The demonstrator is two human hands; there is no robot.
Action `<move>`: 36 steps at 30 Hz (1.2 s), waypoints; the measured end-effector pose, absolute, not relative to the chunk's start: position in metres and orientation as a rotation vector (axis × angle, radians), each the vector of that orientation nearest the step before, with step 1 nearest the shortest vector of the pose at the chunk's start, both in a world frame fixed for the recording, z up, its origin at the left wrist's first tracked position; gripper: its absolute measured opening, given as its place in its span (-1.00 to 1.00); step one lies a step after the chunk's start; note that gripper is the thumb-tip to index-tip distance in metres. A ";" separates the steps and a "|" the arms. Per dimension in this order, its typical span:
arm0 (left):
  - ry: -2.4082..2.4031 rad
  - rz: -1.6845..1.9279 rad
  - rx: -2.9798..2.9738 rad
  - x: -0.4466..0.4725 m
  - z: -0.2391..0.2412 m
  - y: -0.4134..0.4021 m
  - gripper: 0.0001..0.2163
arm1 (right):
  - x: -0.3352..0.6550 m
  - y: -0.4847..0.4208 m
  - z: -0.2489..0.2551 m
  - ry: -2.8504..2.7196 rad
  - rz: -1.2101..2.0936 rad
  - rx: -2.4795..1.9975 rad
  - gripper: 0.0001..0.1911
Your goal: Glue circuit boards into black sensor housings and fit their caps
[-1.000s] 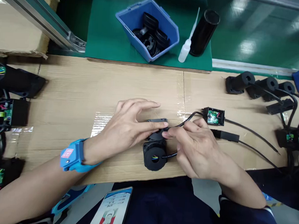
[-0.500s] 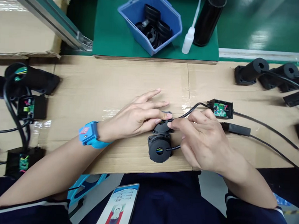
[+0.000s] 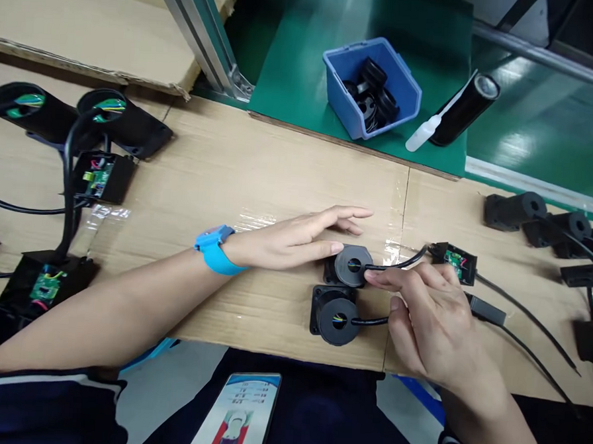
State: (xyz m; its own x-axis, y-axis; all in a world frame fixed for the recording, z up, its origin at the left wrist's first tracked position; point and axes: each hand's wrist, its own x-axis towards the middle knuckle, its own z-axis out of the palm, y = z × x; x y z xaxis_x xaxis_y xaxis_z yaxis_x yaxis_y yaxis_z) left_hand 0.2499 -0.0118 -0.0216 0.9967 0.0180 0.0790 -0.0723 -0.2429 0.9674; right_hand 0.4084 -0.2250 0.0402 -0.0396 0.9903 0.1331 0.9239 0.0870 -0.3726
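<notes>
right hand (image 3: 433, 322) pinches cable (image 3: 396, 266) at black housing (image 3: 348, 266).

Black ring cap (image 3: 350, 267) lies flat just behind black round housing (image 3: 335, 313); cable (image 3: 404, 263) seemingly threads it.

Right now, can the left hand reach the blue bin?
Probably yes. The left hand lies flat, resting on the upper black housing, gripping nothing; the blue bin sits beyond it on the green mat, only cardboard between. The right hand pinches the cable.
</notes>
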 end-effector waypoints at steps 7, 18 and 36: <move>0.063 0.021 1.683 0.250 -0.020 -0.014 -0.57 | 0.408 -0.226 0.041 -2.007 0.285 -1.900 -0.64; -0.029 0.181 2.212 0.242 -0.016 -0.018 -0.62 | 0.402 -0.224 0.046 -2.030 0.298 -1.860 -0.62; 0.202 0.114 1.941 0.247 -0.019 -0.037 -0.45 | 0.402 -0.226 0.046 -2.038 0.370 -1.823 -0.56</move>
